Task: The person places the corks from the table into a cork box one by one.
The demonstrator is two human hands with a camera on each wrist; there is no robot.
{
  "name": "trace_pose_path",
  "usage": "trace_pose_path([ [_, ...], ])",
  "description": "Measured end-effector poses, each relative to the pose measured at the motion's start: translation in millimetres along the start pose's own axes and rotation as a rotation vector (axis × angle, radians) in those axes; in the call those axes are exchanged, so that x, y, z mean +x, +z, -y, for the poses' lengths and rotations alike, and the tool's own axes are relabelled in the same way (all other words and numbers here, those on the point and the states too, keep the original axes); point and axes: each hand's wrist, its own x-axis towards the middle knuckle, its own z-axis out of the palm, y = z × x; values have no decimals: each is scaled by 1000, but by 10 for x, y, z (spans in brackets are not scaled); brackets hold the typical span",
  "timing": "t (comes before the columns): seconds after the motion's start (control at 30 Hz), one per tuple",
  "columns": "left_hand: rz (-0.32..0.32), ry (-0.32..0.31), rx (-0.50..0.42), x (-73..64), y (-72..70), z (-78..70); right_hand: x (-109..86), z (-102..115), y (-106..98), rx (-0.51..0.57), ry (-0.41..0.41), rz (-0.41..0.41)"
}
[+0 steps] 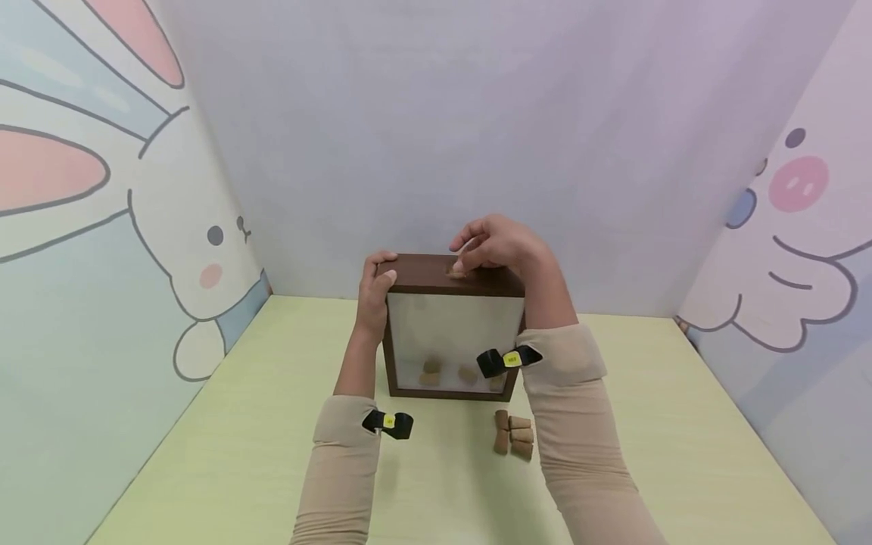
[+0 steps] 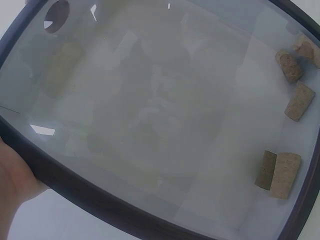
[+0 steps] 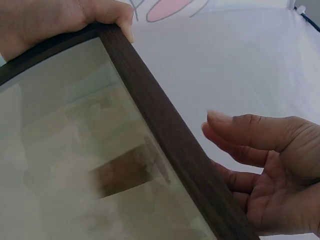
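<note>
A dark brown shadow box frame (image 1: 450,277) with a glass front stands upright on the table, with a round hole (image 2: 56,16) in its top side. My left hand (image 1: 376,291) grips its upper left corner, thumb on the top. Over the hole, my right hand (image 1: 500,244) hangs with thumb and fingertips right at the opening. In the right wrist view nothing shows between those fingers. Just inside the glass below the hole is a blurred brown cork (image 3: 125,172). Several wine corks (image 2: 286,175) lie at the bottom inside the frame.
Several loose corks (image 1: 521,435) lie grouped on the pale yellow-green table (image 1: 272,454), in front of the frame's right side beside my right forearm. A plain pale backdrop (image 1: 436,136) rises behind, and cartoon-printed panels (image 1: 204,227) stand at both sides.
</note>
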Motion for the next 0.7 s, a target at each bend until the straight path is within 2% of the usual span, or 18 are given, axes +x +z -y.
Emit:
trace_pose_path([
  [0.17, 6, 1, 15, -9, -17, 11, -221, -139, 73, 21, -208, -66],
  [0.27, 0, -4, 19, -7, -29, 9, -381, -211, 140, 73, -313, -106],
  [0.5, -19, 5, 27, 12, -52, -12, -585, -345, 258, 153, -430, -229],
  [0.7, -17, -4, 31, -16, -47, -20, -747, -479, 338, 193, -522, -284],
])
